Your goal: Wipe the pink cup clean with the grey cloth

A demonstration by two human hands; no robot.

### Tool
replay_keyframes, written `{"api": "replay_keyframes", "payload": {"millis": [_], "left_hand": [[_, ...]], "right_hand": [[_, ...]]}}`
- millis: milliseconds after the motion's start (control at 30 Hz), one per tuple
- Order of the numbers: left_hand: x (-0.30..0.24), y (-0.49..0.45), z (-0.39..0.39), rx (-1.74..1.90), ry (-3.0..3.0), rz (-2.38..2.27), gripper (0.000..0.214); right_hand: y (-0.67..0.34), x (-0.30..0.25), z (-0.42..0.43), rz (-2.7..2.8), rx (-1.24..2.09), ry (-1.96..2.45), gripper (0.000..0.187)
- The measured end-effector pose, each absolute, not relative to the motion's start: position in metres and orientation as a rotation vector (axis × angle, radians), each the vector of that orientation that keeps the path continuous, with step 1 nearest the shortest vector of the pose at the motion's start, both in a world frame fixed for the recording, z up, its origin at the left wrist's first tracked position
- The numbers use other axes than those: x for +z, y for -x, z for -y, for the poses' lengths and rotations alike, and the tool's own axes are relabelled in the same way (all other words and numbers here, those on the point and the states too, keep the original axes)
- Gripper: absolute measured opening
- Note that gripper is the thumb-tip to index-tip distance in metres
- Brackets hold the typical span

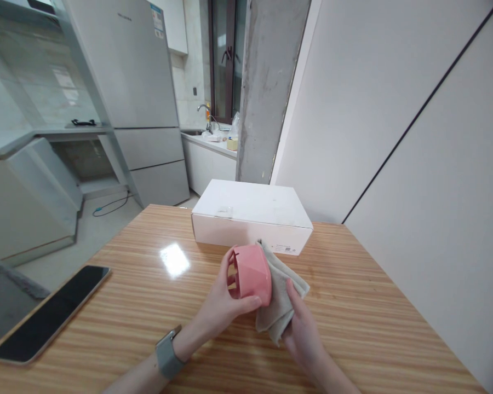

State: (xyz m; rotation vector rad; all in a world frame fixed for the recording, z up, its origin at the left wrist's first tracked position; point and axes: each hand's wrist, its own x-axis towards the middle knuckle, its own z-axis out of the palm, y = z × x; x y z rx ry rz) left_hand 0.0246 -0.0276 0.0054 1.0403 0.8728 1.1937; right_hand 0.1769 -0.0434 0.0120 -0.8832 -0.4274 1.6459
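Note:
A pink plastic container [252, 273], hollow and tilted on its side, is held above the table by my left hand [225, 303]. My fingers reach into or around its open left side and the thumb presses on its lower front. My right hand [302, 328] grips a folded grey-beige cloth [279, 293], thumb on top and fingers beneath. The cloth lies against the container's right side, and part of it passes behind the pink thing. What the container's inside looks like is mostly hidden.
Just behind my hands sits a closed white cardboard box [250, 210]. A black-screened phone [51, 314] lies at the left edge of the wood-grain table [139, 339]. A white wall [427, 230] borders the right side; a fridge [135, 82] stands beyond.

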Motion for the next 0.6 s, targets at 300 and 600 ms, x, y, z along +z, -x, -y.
{"api": "replay_keyframes", "payload": {"millis": [300, 600], "left_hand": [[0.017, -0.024, 0.029, 1.145, -1.188, -1.018, 0.111], [0.013, -0.019, 0.025, 1.170, -0.882, -0.755, 0.071]], "right_hand": [[-0.180, 0.016, 0.045, 0.406, 1.680, 0.860, 0.049], [-0.191, -0.030, 0.062, 0.733, 1.540, 0.964, 0.049]]}}
